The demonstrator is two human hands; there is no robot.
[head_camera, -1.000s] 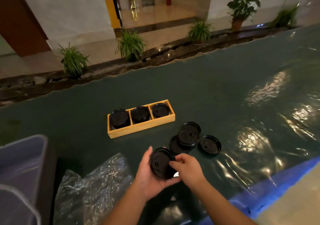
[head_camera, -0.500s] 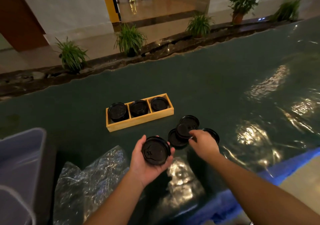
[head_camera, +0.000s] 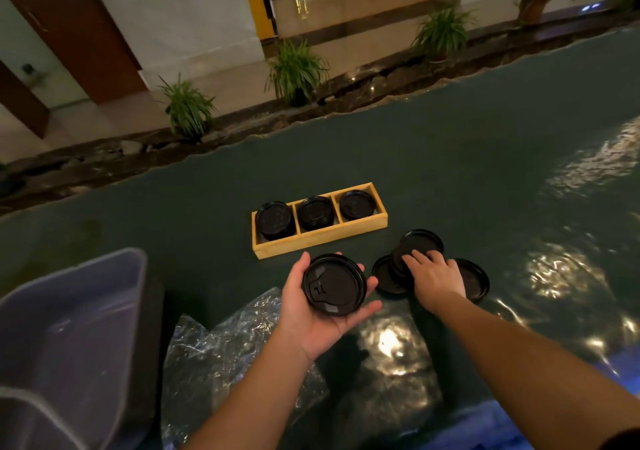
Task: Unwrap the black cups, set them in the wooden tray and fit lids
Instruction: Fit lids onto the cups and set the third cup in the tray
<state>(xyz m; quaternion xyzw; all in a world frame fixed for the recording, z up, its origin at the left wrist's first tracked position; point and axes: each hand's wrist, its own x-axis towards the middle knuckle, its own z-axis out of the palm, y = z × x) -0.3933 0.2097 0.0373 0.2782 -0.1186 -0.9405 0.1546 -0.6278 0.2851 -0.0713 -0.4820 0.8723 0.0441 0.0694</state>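
A wooden tray (head_camera: pixel 322 241) with three compartments sits mid-table, a lidded black cup in each: left (head_camera: pixel 275 220), middle (head_camera: pixel 316 212), right (head_camera: pixel 356 204). My left hand (head_camera: pixel 311 314) lies palm up just in front of the tray, holding a black lid (head_camera: pixel 334 285) flat in it. Right of that, several loose black lids (head_camera: pixel 424 241) lie overlapping on the table. My right hand (head_camera: pixel 433 274) rests palm down on this pile, fingertips on a lid; whether it grips one is unclear.
Crumpled clear plastic wrap (head_camera: pixel 221 352) lies at the near edge, left of my arms. A grey plastic bin (head_camera: pixel 69 338) stands at the near left. The dark green table (head_camera: pixel 450 172) ends at the far side against a ledge with potted plants (head_camera: pixel 296 71).
My right hand left the lid held in the left hand and reached right and forward onto the pile of loose lids. The left hand rose slightly towards the tray, still holding its lid.
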